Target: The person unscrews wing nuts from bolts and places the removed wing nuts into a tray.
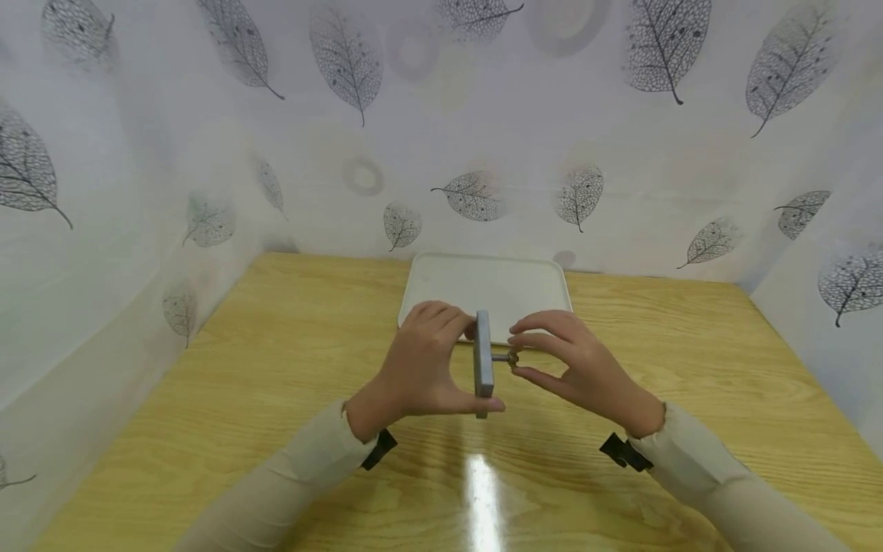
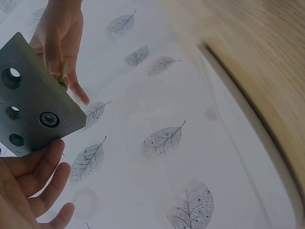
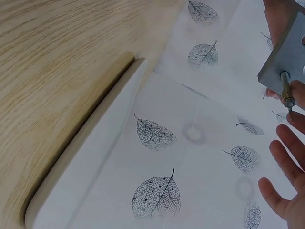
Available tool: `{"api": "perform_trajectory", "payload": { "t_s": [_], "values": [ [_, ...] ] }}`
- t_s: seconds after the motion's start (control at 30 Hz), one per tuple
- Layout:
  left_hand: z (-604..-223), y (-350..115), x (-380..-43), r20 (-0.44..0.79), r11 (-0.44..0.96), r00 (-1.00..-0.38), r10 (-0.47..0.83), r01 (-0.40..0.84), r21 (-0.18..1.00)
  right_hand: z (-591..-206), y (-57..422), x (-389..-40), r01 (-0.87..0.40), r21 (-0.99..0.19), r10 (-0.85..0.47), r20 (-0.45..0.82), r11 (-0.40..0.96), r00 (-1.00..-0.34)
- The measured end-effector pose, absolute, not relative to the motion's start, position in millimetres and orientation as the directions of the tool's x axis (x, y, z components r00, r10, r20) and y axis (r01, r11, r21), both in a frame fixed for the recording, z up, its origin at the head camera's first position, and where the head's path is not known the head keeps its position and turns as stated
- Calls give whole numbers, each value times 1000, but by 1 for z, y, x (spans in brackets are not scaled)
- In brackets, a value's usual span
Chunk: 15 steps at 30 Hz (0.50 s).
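Observation:
My left hand (image 1: 424,364) grips a thick grey metal plate (image 1: 483,356) on edge, thumb on the near end and fingers on the far end. Several round holes pierce the plate, seen in the left wrist view, and a socket-head bolt (image 2: 49,119) sits in one of them. Its shank (image 3: 285,86) sticks out of the plate's other face toward my right hand (image 1: 582,364). At the shank's tip, the thumb and fingertips of that hand pinch a small brass-coloured nut (image 3: 289,102); the remaining fingers are spread.
Behind the hands, a white rectangular tray (image 1: 483,280) lies on the wood-grain table (image 1: 310,330). A pale curtain (image 1: 303,169) with leaf prints hangs along the back and both sides. Dark straps (image 1: 624,452) circle the wrists over light sleeves.

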<state>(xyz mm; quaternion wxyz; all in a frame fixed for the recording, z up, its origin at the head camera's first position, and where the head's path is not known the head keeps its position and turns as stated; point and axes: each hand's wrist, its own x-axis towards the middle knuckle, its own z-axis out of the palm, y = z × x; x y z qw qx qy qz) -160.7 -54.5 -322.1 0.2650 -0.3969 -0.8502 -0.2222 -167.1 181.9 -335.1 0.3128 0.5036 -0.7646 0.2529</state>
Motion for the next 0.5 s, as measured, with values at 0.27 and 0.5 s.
{"api": "perform_trajectory", "payload": {
  "t_s": [0.27, 0.5],
  "values": [
    [-324, -54, -161, 631, 596, -542, 555, 788, 153, -337, 183, -168, -923, -76, -603, 737, 378, -307],
    [-323, -57, -162, 627, 601, -550, 552, 784, 159, -333, 179, -165, -956, -6, -597, 780, 292, -187]
  ]
}}
